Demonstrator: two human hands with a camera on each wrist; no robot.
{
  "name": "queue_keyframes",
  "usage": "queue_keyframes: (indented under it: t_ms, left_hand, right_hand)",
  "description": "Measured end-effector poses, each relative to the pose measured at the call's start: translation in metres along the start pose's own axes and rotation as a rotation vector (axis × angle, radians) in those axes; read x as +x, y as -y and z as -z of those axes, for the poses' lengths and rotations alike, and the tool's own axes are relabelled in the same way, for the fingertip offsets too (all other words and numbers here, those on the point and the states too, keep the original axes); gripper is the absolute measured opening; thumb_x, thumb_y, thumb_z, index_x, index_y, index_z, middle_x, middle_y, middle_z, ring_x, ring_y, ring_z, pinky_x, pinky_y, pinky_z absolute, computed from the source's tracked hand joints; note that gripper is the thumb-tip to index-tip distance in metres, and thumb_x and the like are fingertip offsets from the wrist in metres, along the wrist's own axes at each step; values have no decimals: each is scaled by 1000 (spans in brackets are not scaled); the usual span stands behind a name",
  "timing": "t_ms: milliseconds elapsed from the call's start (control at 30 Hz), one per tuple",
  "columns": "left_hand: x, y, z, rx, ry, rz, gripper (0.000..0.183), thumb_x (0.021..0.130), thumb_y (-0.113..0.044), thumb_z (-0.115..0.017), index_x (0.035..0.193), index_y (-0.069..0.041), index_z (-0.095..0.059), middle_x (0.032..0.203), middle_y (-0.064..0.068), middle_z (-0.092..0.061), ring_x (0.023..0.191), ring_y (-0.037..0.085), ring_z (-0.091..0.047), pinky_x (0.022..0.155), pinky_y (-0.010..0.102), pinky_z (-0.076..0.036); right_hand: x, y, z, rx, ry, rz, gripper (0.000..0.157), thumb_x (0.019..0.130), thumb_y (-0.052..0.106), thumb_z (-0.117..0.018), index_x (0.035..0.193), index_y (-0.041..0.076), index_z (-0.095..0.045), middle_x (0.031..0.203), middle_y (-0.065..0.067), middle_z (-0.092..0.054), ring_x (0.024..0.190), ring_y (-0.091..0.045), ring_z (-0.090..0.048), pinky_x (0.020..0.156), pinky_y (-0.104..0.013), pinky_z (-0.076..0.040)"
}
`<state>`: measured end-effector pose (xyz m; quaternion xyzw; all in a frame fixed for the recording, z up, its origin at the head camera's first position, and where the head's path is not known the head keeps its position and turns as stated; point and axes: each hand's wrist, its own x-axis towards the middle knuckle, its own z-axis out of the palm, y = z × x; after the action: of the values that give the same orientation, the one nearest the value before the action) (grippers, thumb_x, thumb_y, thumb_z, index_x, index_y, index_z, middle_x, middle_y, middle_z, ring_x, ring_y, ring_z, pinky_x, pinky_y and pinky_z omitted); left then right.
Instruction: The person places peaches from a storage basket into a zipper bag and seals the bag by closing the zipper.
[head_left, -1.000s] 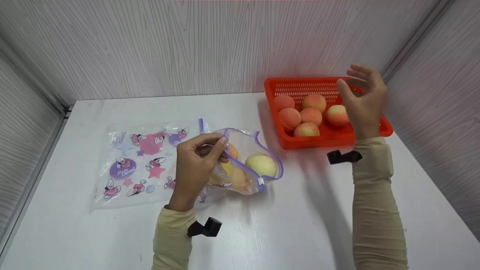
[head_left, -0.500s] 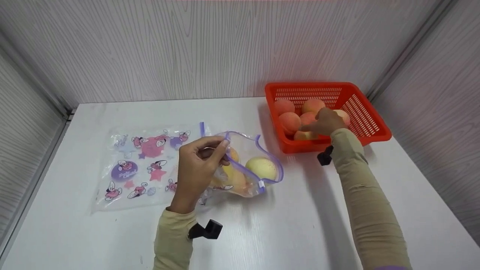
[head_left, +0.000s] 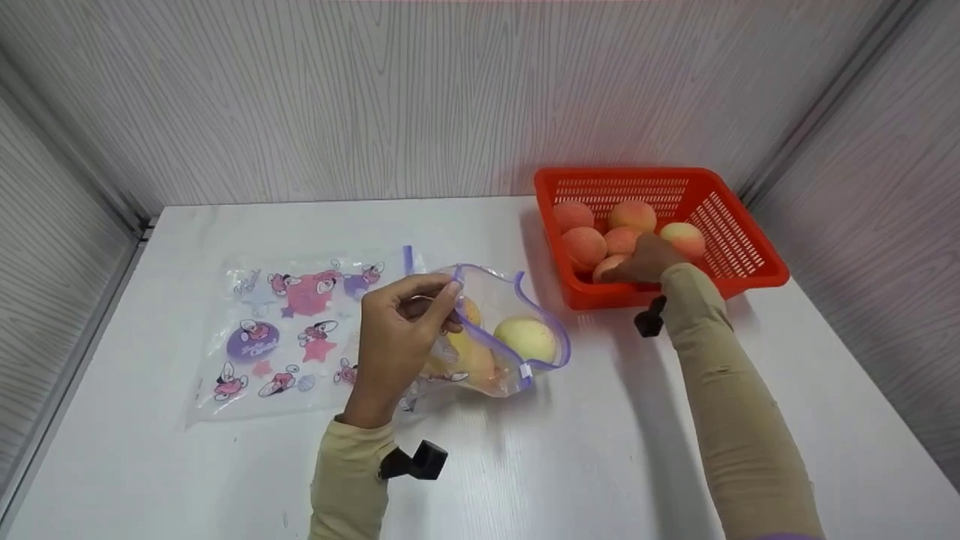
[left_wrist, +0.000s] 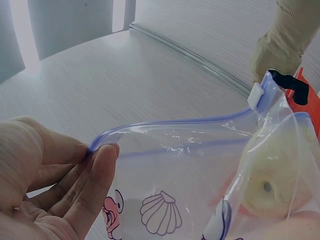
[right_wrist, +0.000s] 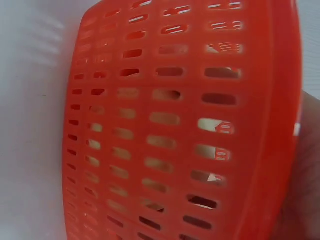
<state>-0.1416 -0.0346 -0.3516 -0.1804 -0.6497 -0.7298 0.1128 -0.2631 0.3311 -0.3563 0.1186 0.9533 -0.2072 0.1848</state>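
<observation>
My left hand (head_left: 401,337) pinches the purple rim of a clear zip bag (head_left: 480,360) between thumb and fingers. The bag's mouth gapes to the right, with a white slider near its front corner. Inside lie several peaches, among them a pale yellow peach (head_left: 525,339). In the left wrist view the thumb and fingertips hold the purple rim (left_wrist: 175,121). My right hand (head_left: 646,259) reaches into the red basket (head_left: 750,255) and grips the front peach (head_left: 609,266), partly covering it. The right wrist view shows mostly the basket's slotted wall (right_wrist: 165,120), which hides the grip.
Several other peaches, such as a reddish peach (head_left: 583,246), lie in the basket around my right hand. A flat printed plastic bag (head_left: 292,337) lies on the white table (head_left: 525,465) to the left. Wood-grain panels (head_left: 360,97) stand behind and at both sides.
My right hand has come down from above the basket's right side, moved left, and taken hold of the front peach. My left hand keeps its pinch on the bag.
</observation>
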Motion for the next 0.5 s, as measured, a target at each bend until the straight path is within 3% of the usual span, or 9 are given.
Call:
queue_keyframes:
  t_ms: [133,367,500]
  left_hand:
    - [0,0,0,-9,1,-4,13,96,-2,-68,103,7,-73,81,16,-71,64,25,-71,62,38,-63]
    - [1,0,-1,-15,1,-1,13,95,-3,-69,103,7,-73,81,16,-71,65,26,-71,62,38,-63]
    - [0,-1,-1,-8,-4,4,13,95,-3,-69,103,6,-74,81,16,-71,65,26,-71,62,38,-63]
  right_hand:
    - [-14,0,8,157,-55,-17,84,77,55,-83,132,4,-48,115,-13,-54,105,-33,-52,88,-42,-51]
    - [-40,-1,21,330,-281,137,59,80,51,-83,104,2,-61,81,-5,-57,80,-26,-56,63,-30,-50]
    - [-54,0,22,443,-326,180,67,83,52,-80,123,2,-60,99,-7,-61,88,-23,-57,68,-26,-54]
